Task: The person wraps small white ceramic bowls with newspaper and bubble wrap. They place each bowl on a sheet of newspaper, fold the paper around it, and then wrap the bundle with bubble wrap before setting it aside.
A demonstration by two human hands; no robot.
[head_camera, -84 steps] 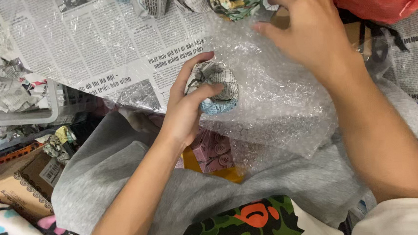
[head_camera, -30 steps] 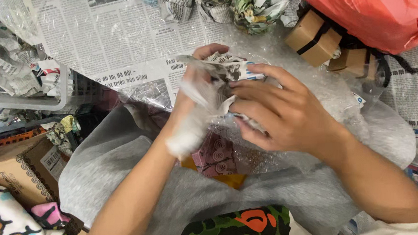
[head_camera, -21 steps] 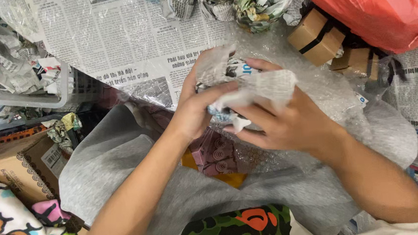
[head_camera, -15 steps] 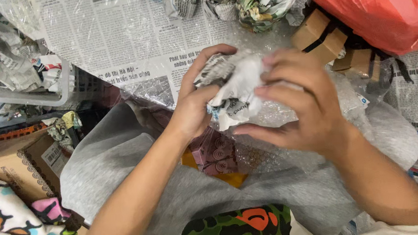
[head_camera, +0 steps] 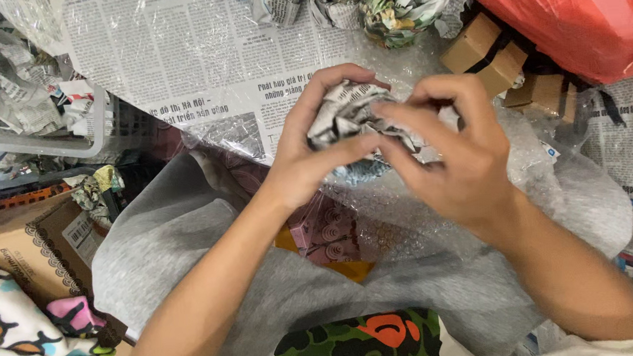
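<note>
Both my hands hold a small bundle wrapped in crumpled newspaper above a sheet of clear bubble wrap. My left hand cups the bundle from the left, thumb across its front. On the right, my right hand pinches the bundle, fingers curled over its top. The bubble wrap hangs loose under the bundle and drapes over my grey-clad lap. What is inside the paper is hidden.
Spread newspaper covers the surface ahead. Other paper-wrapped bundles lie at the top, small cardboard boxes and a red plastic bag at top right. A grey basket and a cardboard box stand left.
My right hand came down from the far side of the bubble wrap onto the bundle. Both hands have turned and squeezed it, and it now sits clear of the bubble wrap's fold.
</note>
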